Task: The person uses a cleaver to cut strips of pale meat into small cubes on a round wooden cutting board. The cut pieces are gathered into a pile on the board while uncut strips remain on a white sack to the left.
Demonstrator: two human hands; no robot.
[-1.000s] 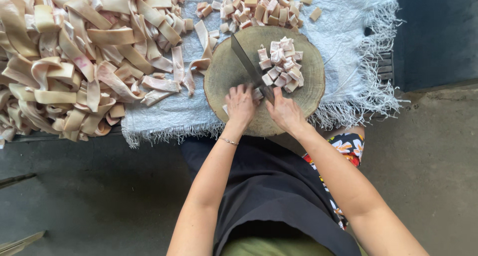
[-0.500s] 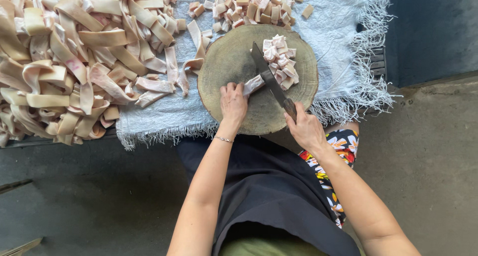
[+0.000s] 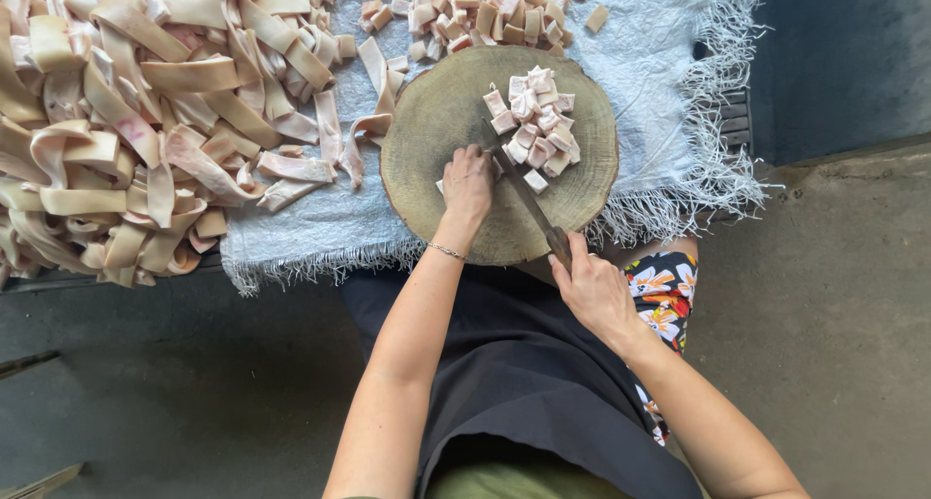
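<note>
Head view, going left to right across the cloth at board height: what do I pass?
Pile of long strips → left hand on the round wooden board → knife blade → heap of cut cubes → cloth fringe → dark wall.

The scene is lit by soft, even daylight, with the brightest tones found on the pale cloth (image 3: 640,63) and on the heap of strips (image 3: 126,121) at the upper left. No glare or harsh highlights are seen. Only faint, diffuse shadows are cast beneath the round wooden board (image 3: 436,150). The concrete floor (image 3: 834,344) is rendered darker and flatter. Focus is held sharply across the frame, with slight softening at the corners and mild wide-angle stretching toward the edges.
</note>
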